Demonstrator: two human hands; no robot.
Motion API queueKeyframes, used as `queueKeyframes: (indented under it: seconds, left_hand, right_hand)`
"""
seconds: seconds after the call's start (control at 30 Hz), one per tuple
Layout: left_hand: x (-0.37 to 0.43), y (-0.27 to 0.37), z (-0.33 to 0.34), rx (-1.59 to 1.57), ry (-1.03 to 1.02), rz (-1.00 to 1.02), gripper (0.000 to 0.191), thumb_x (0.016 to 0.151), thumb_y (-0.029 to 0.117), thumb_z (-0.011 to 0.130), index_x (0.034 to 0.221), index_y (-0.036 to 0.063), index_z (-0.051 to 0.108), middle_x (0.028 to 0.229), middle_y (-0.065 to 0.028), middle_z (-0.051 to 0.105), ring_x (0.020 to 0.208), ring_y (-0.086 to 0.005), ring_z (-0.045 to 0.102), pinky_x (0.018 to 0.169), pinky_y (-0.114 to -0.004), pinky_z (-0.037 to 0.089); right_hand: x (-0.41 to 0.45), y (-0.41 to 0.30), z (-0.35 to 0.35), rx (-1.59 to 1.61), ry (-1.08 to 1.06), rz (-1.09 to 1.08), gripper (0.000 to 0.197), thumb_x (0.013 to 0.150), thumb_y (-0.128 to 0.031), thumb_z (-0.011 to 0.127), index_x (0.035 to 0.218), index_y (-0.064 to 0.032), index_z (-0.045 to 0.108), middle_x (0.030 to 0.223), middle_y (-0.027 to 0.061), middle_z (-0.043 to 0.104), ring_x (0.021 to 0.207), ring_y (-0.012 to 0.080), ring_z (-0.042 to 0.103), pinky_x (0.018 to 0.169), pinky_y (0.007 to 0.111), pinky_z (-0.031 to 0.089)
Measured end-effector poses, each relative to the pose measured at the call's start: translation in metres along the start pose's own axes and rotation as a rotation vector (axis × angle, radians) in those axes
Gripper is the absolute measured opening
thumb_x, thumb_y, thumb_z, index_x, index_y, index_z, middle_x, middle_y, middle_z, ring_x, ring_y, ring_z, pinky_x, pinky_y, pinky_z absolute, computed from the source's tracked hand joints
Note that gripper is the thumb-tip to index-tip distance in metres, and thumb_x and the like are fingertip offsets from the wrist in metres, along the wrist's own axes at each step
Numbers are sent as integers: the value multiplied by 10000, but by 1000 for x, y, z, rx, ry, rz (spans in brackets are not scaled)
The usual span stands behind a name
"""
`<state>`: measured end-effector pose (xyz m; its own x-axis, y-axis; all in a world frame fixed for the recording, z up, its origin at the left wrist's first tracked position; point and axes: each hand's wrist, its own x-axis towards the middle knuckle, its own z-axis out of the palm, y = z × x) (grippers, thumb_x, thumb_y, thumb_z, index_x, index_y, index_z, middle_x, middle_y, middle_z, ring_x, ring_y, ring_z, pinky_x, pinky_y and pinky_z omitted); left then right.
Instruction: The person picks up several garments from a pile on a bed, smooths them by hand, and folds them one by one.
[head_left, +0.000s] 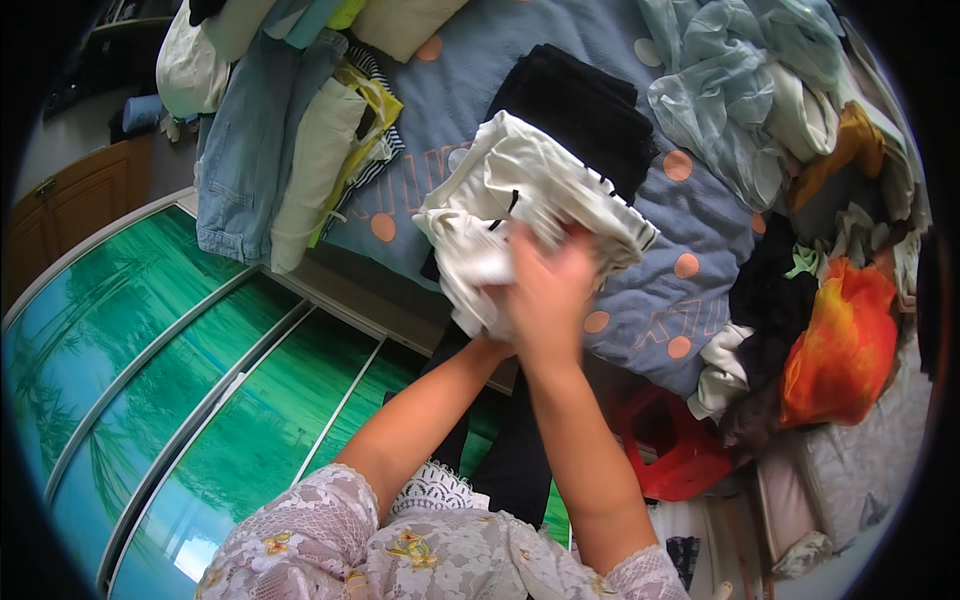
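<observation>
A white cloth garment with black marks and a striped edge (544, 176) is bunched and partly folded in front of me, at the near side of the bed. My right hand (555, 281) is on its near part, blurred by motion, with the fingers against the cloth. Most of my left hand (498, 345) is hidden under the garment's near end, which it holds from below. Just beyond lies a folded black garment (574, 112) on the blue-grey bedspread with orange dots (442, 82).
Light blue denim (247, 165), a rolled cream garment (315, 165) and other clothes lie on the left. Sheer pale blue fabric (712, 105) and an orange-red cloth bundle (840, 345) lie on the right. A red plastic stool (675, 465) stands below; glossy green panels (232, 420) fill the lower left.
</observation>
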<state>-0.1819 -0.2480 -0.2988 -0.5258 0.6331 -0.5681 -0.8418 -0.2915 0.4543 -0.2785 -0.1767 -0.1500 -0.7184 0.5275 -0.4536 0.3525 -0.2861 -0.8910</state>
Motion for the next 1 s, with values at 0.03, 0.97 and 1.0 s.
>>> queueKeyframes:
  seconds: [0.03, 0.97, 1.0]
  left_hand:
    - [-3, -5, -22, -176, 41, -27, 515, 897, 409, 388, 1290, 79, 337, 1281, -93, 372, 1195, -242, 353, 979, -369, 306]
    - [-29, 127, 0, 1253, 975, 693, 638, 725, 80, 632, 1296, 100, 347, 1314, -167, 340, 1243, -256, 308, 1014, -403, 236]
    - [-31, 127, 13, 1584, 662, 682, 658, 736, 165, 630, 1319, 121, 330, 1350, -164, 297, 1275, -276, 248, 1028, -444, 182]
  right_hand:
    - [12, 9, 33, -323, -40, 156, 434, 801, -183, 599, 1113, 51, 410, 893, 106, 573, 745, 152, 556, 674, 287, 455]
    - [101, 84, -118, -1037, 71, -517, 184, 666, -177, 690, 821, -94, 636, 916, 88, 533, 898, 241, 501, 784, 348, 413]
    - [107, 85, -121, -1053, -13, -448, 154, 666, -208, 693, 765, -101, 644, 919, 69, 528, 905, 231, 492, 769, 355, 412]
